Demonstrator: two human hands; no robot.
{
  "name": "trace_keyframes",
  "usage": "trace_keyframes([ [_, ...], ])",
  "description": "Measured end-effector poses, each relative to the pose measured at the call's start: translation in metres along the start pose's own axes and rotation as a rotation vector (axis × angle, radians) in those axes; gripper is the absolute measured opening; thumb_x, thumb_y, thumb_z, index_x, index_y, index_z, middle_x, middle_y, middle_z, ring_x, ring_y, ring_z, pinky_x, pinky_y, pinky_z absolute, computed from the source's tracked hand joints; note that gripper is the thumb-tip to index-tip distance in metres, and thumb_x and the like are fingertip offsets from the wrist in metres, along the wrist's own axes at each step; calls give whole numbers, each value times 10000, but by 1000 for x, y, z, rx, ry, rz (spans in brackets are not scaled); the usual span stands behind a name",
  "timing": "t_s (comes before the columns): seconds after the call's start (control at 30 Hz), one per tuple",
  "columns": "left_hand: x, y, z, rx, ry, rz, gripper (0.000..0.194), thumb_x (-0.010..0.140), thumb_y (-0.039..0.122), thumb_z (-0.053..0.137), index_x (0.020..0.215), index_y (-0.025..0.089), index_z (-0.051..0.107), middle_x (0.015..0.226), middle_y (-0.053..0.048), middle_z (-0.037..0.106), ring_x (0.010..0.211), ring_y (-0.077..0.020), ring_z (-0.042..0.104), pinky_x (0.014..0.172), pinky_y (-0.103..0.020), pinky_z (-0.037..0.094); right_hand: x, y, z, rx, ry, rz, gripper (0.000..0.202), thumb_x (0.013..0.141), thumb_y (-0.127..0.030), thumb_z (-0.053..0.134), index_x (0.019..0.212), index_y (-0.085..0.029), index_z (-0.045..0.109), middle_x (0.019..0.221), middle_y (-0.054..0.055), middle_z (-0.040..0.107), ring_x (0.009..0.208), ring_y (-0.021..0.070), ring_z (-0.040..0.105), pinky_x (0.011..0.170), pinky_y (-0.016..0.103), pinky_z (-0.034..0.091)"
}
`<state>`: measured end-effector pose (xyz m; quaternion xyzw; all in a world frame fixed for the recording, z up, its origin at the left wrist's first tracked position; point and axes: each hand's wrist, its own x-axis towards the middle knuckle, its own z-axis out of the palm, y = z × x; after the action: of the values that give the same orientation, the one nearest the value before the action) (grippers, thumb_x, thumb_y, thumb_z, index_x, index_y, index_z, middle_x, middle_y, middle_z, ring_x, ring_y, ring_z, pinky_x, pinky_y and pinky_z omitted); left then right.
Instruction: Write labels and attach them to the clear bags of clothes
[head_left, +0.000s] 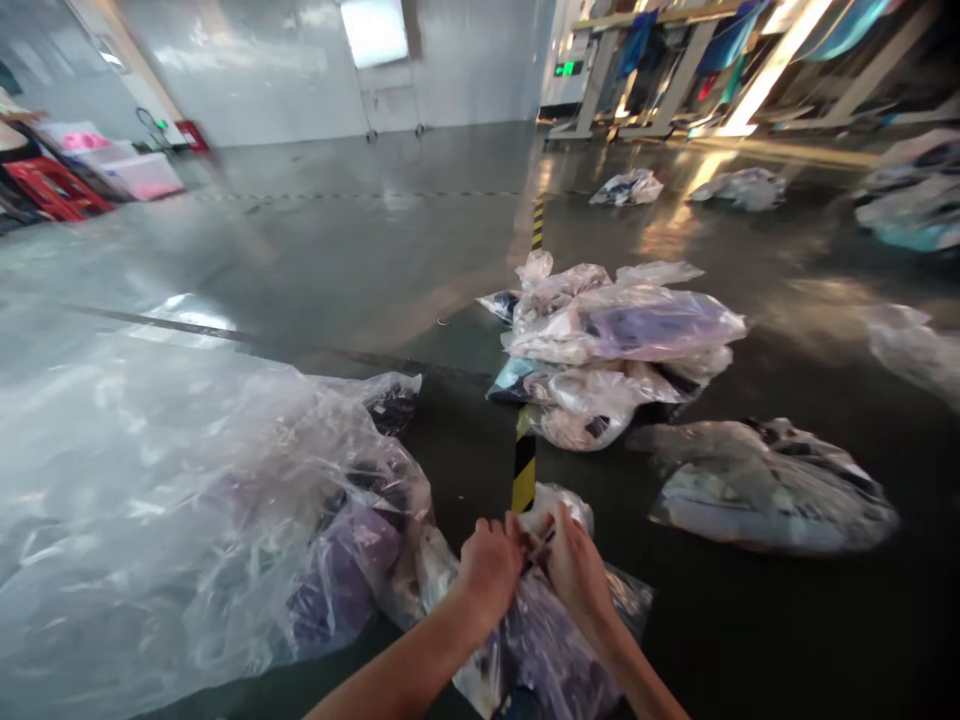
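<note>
Down on the dark floor (pixel 750 620), both the left hand (pixel 489 570) and right hand (pixel 576 570) pinch the gathered neck of a clear plastic bag (pixel 536 640), seemingly holding purple clothing, directly beneath them.

Clear plastic bag (pixel 540 620) shows purple cloth; floor tape (pixel 524 470) striped yellow and black; dark green floor (pixel 360 270)

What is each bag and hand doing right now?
Left hand: fingers closed on the small bag's top.
Right hand: fingers closed on the same top.
Small bag: full, gathered at its neck.
Big plastic sheet: crumpled, spread on the floor.
Bag pile: stacked, lying still.
Lone bag: lying flat, untouched.
</note>
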<state>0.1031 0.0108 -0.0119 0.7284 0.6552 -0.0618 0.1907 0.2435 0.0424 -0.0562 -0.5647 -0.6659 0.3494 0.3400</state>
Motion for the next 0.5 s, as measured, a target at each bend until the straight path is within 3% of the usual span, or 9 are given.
trace_keyframes([
  [0.1, 0, -7, 2, 1, -34, -12, 524, 967, 155, 438, 1475, 52, 360, 1081, -188, 661, 994, -318, 630, 678, -361, 532, 3, 0, -3, -21, -29, -41, 208, 608, -220, 503, 809, -234, 450, 648, -8, 568, 586, 198, 541, 553, 289, 358],
  [0.2, -5, -19, 3, 40, -15, 21, 498, 968, 170, 451, 1452, 66, 393, 1070, -179, 673, 966, -305, 643, 703, -370, 540, 7, 3, -2, -15, -27, -42, 235, 613, -223, 485, 845, -231, 448, 687, -12, 570, 593, 189, 546, 559, 283, 369],
  [0.37, -12, -28, -7, 80, 5, 166, 296, 940, 88, 437, 1178, 88, 612, 1027, -139, 677, 933, -254, 646, 828, -373, 520, 18, 13, -1, 50, -4, 13, 194, 686, -310, 481, 856, -232, 430, 704, -17, 571, 631, 182, 578, 593, 271, 430],
  [0.5, -21, -27, -20, 47, 8, 263, 231, 923, 77, 429, 1007, 136, 635, 958, -89, 671, 909, -231, 622, 820, -342, 499, 21, 20, -6, 102, 19, 72, 201, 712, -362, 495, 833, -238, 392, 709, -11, 588, 642, 183, 603, 585, 260, 456],
])
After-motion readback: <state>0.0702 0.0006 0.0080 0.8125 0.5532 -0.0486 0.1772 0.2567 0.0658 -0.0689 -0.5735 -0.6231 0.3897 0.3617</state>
